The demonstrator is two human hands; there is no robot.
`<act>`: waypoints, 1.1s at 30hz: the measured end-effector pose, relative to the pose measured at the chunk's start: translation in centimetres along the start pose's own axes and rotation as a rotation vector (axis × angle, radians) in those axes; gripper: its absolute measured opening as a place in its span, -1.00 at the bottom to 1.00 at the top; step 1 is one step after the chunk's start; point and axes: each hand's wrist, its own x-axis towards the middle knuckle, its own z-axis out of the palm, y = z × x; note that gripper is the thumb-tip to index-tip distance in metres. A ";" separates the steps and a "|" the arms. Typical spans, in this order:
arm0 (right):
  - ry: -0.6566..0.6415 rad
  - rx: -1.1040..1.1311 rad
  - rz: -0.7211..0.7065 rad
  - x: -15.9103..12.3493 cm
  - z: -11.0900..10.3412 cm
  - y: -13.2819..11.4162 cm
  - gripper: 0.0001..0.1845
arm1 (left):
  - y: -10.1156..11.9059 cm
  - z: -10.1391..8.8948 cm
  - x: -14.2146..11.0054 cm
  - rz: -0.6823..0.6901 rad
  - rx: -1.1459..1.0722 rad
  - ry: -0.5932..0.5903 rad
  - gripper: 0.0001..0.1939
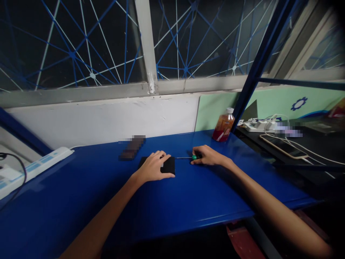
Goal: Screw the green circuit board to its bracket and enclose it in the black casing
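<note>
A flat black rectangular box lies on the blue table. My left hand is closed over it, thumb along the near edge and fingers across the top, covering much of it. In my right hand is a screwdriver with a green and dark handle, gripped between thumb and fingers. Its thin metal shaft points left and meets the right side of the box, near the far corner. Whether the tip sits in a screw is too small to tell.
Behind my left hand lies a dark, blurred-out flat object. A bottle of reddish drink stands at the back right. A white power strip runs along the left. On the dark desk to the right are a phone and cables.
</note>
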 end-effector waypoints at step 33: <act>0.074 -0.173 0.005 -0.1 0.0 0.2 -0.61 | 0.1 0.1 0.0 0.004 0.030 -0.004 -0.24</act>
